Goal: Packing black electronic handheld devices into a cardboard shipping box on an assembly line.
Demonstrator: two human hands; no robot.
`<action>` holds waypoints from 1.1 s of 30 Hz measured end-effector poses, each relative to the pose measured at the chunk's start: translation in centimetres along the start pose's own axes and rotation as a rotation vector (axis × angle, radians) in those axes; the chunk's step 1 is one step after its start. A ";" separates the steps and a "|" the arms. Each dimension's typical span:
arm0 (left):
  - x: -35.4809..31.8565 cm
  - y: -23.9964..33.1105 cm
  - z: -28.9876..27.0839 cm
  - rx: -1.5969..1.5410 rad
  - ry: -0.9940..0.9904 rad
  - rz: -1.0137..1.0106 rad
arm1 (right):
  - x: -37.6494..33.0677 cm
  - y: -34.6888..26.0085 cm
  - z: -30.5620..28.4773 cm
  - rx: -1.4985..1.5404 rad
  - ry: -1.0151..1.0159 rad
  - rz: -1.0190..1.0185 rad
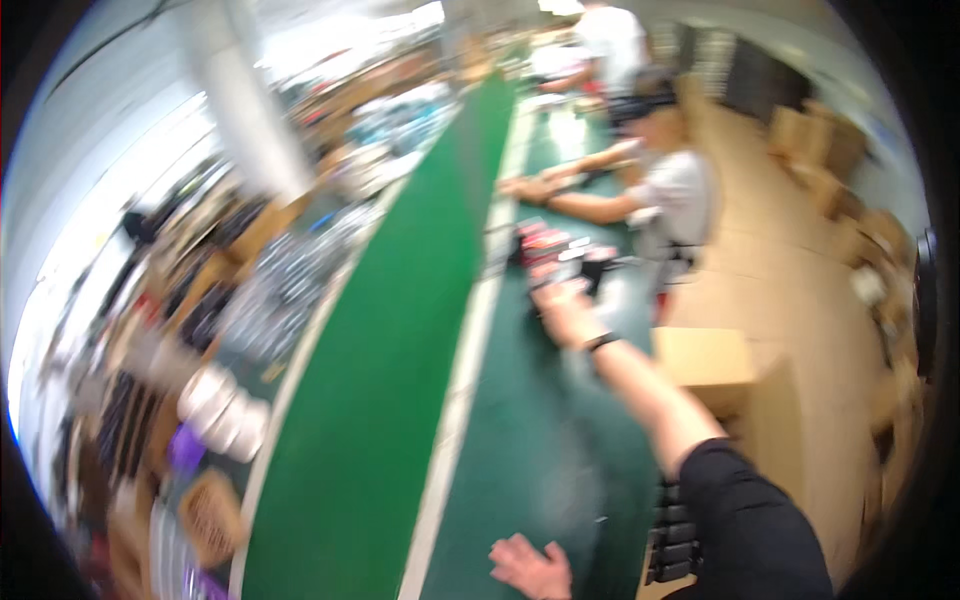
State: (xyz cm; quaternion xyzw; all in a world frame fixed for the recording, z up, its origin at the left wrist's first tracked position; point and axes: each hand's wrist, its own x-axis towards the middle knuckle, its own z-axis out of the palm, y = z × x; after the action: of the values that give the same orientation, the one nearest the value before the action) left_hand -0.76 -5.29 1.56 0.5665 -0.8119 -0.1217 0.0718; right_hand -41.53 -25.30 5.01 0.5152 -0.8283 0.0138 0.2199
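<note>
My right arm stretches far forward over the dark green table (520, 440). At its end my right hand (566, 312), with a dark band at the wrist, reaches a cluster of small red, black and white items (560, 248). Blur smears its fingertips against the cluster, so whether they grip anything is unclear. Low in the view, over the near part of the table, my left hand (532, 568) has its fingers spread and holds nothing.
A bright green conveyor belt (380, 350) with pale rails runs along the left. Beyond it lie clear plastic bags (290, 290) and white rolls (222, 410). An open cardboard box (705, 358) stands at the right. Two people (675, 190) work farther up the table.
</note>
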 end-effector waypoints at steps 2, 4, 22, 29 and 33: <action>-0.5 1.6 -0.5 -0.003 -0.112 0.073 | 0.0 -0.3 0.0 -0.125 0.029 0.067; -0.8 1.7 0.3 0.036 -0.054 0.117 | -0.9 0.8 -0.1 0.074 0.156 0.114; 0.2 0.7 1.0 0.115 0.017 0.093 | 2.1 1.2 1.8 0.052 0.263 0.187; -0.2 0.7 0.8 0.113 0.024 0.087 | 0.3 0.8 -0.4 0.114 0.209 0.053; -0.5 0.8 1.4 0.101 0.005 0.107 | -4.8 0.0 -2.3 0.016 0.187 0.012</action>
State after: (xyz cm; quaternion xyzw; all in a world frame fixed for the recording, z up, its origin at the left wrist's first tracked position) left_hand -1.62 -4.44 0.46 0.5254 -0.8460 -0.0752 0.0515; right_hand -38.92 -20.68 5.31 0.5083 -0.8071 0.0698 0.2921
